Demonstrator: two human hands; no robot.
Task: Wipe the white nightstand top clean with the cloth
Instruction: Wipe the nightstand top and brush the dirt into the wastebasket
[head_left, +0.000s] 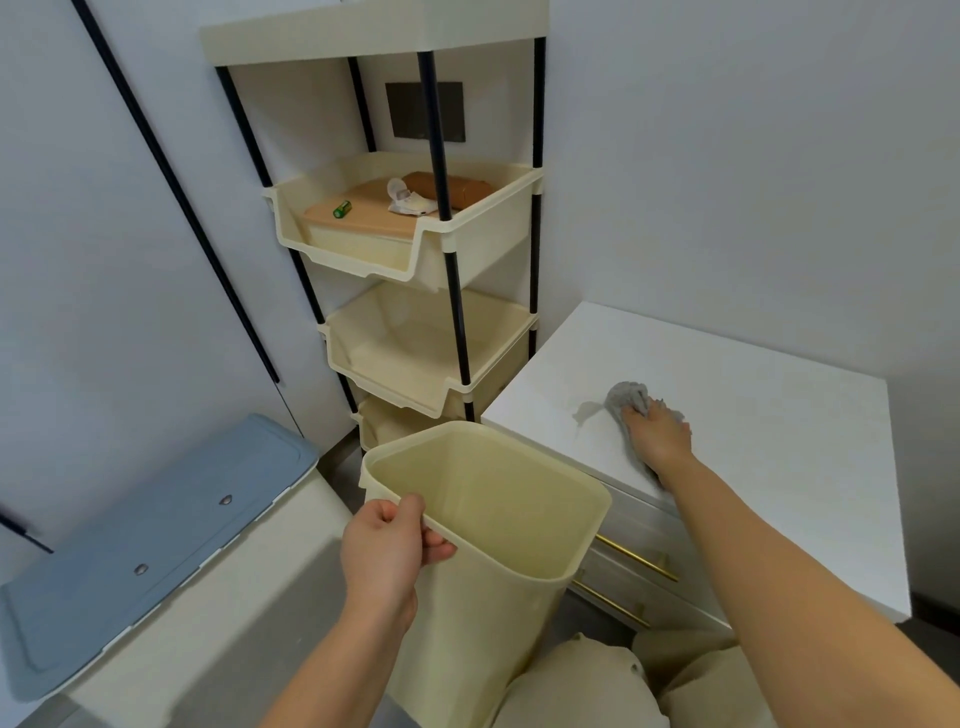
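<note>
The white nightstand (753, 415) stands at the right, its flat top bare except for the cloth. A grey cloth (626, 397) lies bunched on the top near the front left corner. My right hand (657, 434) presses flat on the cloth, fingers spread over it. My left hand (387, 551) grips the near rim of a cream plastic bin (519, 519), held in the air just left of the nightstand's front edge; the bin looks empty.
A cream tiered shelf rack (415, 249) with black poles stands left of the nightstand; its upper tray holds a green battery (343, 209), a brown roll and a wrapper. A blue-lidded box (156, 545) sits lower left. Gold drawer handles (636, 558) show below the top.
</note>
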